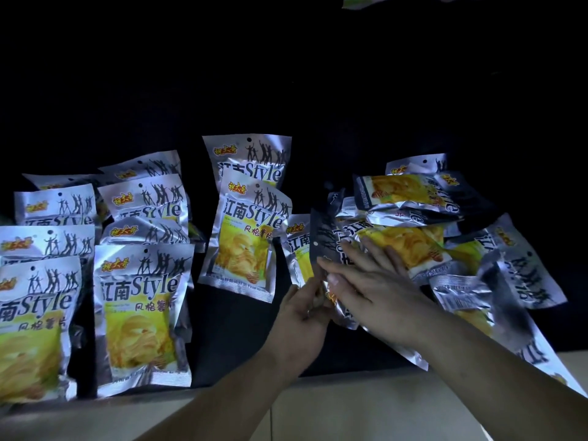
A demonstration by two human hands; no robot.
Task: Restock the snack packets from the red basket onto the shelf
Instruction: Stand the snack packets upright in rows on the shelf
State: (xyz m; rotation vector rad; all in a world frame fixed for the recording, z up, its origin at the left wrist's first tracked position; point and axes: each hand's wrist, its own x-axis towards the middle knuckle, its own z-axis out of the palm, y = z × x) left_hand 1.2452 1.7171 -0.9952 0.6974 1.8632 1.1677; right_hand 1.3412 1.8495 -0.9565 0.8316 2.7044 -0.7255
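Silver-and-yellow snack packets fill a dark shelf (241,332). On the left, several stand upright in rows (140,313); two more stand in the middle (248,237). To the right, a loose pile of packets (413,218) lies flat and askew. My left hand (299,316) pinches the lower edge of a tilted packet (321,246) in front of the pile. My right hand (378,284) rests with its fingers spread on that packet and on the pile's near side. The red basket is out of view.
The shelf's pale front edge (350,409) runs along the bottom. The back of the shelf is dark and nothing can be made out there. A bit of another packet (359,0) shows at the top edge.
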